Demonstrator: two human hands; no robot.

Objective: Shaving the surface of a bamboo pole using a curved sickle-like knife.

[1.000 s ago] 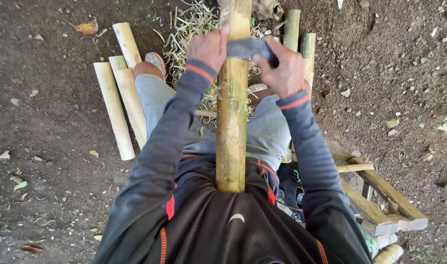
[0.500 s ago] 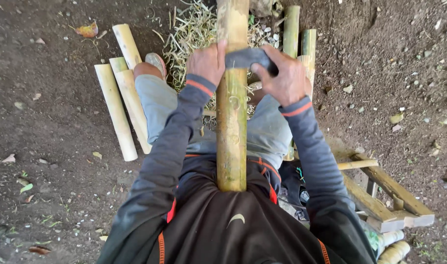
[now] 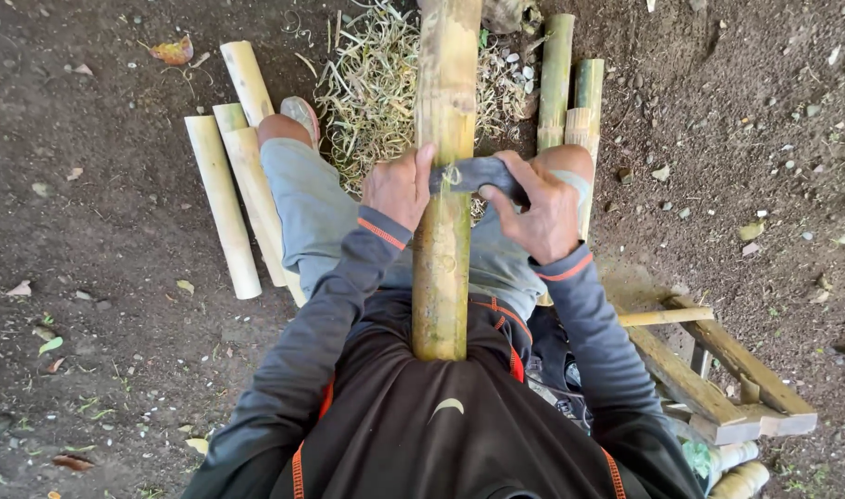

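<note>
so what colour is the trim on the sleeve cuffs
Orange trim on the grey sleeve cuffs, clearest in the head view.

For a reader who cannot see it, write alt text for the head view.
Both hands, left and right, draw a dark blade across a bamboo pole braced against the seated person's body. Shavings and cut bamboo pieces lie on the dirt.

So I count one big bamboo pole [image 3: 444,185] running up the middle of the frame and one dark blade [image 3: 478,173] lying across it. Three pale cut bamboo pieces [image 3: 224,217] at upper left, three greener ones [image 3: 570,88] at upper right. One pile of shavings [image 3: 372,88], one wooden frame [image 3: 718,388] lower right.
</note>
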